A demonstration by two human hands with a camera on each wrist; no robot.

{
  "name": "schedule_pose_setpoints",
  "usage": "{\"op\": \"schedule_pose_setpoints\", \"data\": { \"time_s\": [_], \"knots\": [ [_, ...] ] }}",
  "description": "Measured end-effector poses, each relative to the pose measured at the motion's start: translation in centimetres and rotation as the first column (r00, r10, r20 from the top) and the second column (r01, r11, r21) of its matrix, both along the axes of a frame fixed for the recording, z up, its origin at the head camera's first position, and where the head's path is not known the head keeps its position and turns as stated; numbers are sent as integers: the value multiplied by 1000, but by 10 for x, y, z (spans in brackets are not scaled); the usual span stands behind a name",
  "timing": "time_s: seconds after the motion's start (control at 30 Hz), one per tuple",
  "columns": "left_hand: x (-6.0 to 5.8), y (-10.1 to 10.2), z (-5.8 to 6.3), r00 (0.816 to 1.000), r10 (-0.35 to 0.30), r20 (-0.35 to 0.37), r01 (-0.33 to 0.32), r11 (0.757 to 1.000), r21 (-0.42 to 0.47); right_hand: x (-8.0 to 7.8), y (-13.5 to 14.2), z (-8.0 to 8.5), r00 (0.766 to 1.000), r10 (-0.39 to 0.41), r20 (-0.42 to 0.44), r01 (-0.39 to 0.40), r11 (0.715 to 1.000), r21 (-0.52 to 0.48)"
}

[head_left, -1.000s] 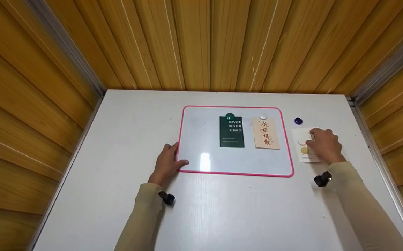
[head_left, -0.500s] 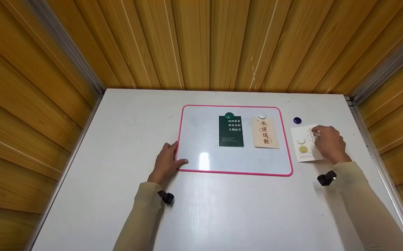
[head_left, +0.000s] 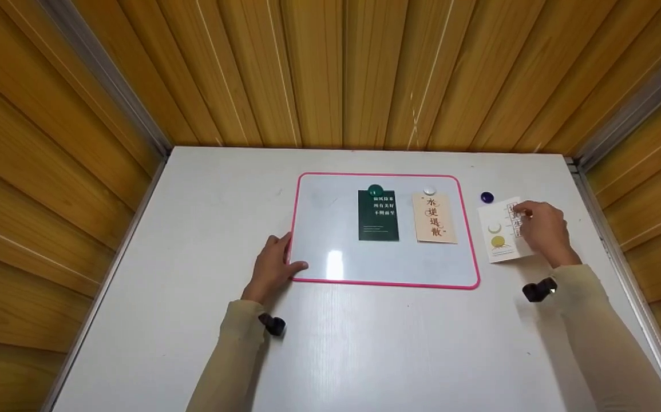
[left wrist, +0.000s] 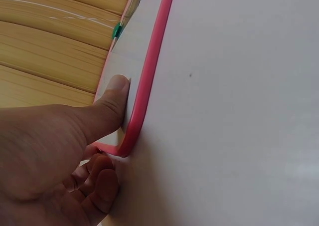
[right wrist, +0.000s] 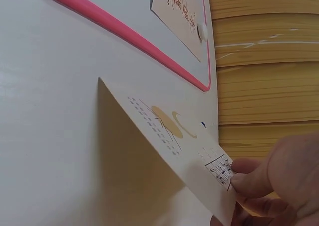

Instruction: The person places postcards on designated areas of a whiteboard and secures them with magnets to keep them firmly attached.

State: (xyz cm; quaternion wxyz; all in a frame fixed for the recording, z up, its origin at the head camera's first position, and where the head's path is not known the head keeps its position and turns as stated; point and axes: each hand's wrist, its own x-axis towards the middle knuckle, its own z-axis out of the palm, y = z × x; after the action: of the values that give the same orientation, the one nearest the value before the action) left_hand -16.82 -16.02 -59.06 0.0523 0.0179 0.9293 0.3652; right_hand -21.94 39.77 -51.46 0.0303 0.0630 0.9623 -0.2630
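1. Step in hand, as judged from the poses: picking up. The right hand [head_left: 546,229] is pinching the white card [head_left: 499,234] at its right side, thumb on the printed face and fingers bending in close behind.

2. Position of the card: it is lying aslant to the right of the whiteboard [head_left: 330,229], apart from the pink frame [head_left: 387,285]. Its held side is rising above the table [head_left: 193,257] and a shadow is spreading below; whether the opposite edge is touching cannot be told.

3. Left hand [head_left: 273,266]: it is gripping the board's lower left corner, thumb pressing on the face, the other fingers curling at the outer edge, apparently steadying it.

4. Next move, as judged: shifting the card would be calling for a firm pinch and for raising its low edge free, without creasing the sheet.

5. Surface: on the board, a green card [head_left: 378,220] is hanging from a green magnet [head_left: 375,190], and a peach card [head_left: 434,220] from a white magnet [head_left: 429,190]. A purple magnet [head_left: 487,197] is resting on the table just beyond the white card. A glare patch [head_left: 335,264] is shining low on the board.

6. Room: wood-grained panels [head_left: 319,74] are enclosing the white tabletop on three sides, with metal strips [head_left: 114,74] running along the corners.
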Motion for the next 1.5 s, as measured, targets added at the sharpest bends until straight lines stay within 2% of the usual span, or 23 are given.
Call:
{"op": "schedule_pose_setpoints", "data": {
  "time_s": [0.17,0.47,0.83,1.17,1.5],
  "knots": [
    [0,1,-1,1000,11,0,-11,1000,-7,0,0,1,998,1,-69,-1,1000,6],
    [0,1,-1,1000,25,5,-25,1000,6,-4,-1,6,998,-31,-46,30,999,-12],
    [0,2,0,999,35,14,-35,999,-5,-8,-5,8,991,-48,-124,46,999,-21],
    [1,0,0,1000,-2,-15,2,1000,-2,-9,-12,14,967,-40,-253,28,998,-52],
    [1,0,1,1000,3,2,-3,1000,-2,-15,-27,18,947,-27,-321,-1,996,-87]
  ]
}}
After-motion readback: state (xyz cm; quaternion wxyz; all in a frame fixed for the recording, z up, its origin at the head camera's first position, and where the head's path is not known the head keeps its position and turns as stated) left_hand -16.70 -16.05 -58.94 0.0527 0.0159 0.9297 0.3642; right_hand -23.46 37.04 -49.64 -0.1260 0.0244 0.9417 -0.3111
